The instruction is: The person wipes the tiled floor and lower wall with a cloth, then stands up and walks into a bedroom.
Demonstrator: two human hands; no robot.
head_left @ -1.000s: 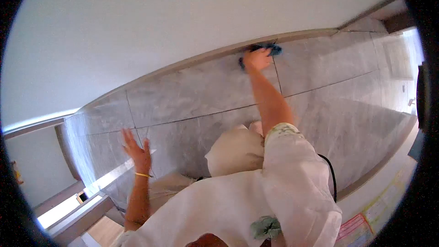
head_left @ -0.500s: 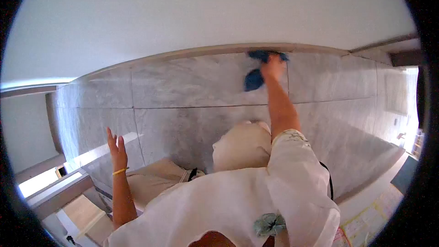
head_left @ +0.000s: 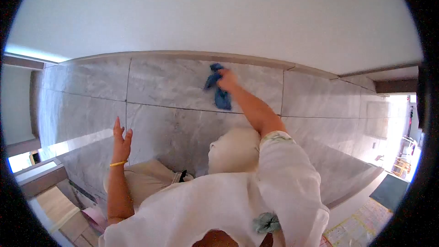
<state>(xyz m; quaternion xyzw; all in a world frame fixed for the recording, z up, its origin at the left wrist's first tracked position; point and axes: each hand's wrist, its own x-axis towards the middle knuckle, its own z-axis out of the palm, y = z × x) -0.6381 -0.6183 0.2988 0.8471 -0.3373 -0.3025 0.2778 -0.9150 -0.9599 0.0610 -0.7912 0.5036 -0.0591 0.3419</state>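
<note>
My right hand (head_left: 227, 80) is closed on a crumpled blue cloth (head_left: 222, 99), which lies against the grey tiled floor (head_left: 183, 84) a short way from the skirting board (head_left: 183, 55). Part of the cloth sticks out beyond my fingers toward the wall and part trails back toward me. My left hand (head_left: 121, 136) is raised over the floor at my left side, fingers apart, holding nothing. A yellow band (head_left: 118, 163) circles that wrist. My knees, in beige trousers (head_left: 234, 150), are bent below my arms.
A white wall (head_left: 219, 13) runs across the far side. Doorways stand at the left and right ends. At lower left is a wooden-looking box shape (head_left: 57, 203); at lower right lie a dark mat (head_left: 389, 192) and a patterned floor covering (head_left: 361, 222).
My right hand has swept the blue cloth leftward along the floor and slightly away from the skirting board. My left hand stays raised and open; the view has shifted somewhat.
</note>
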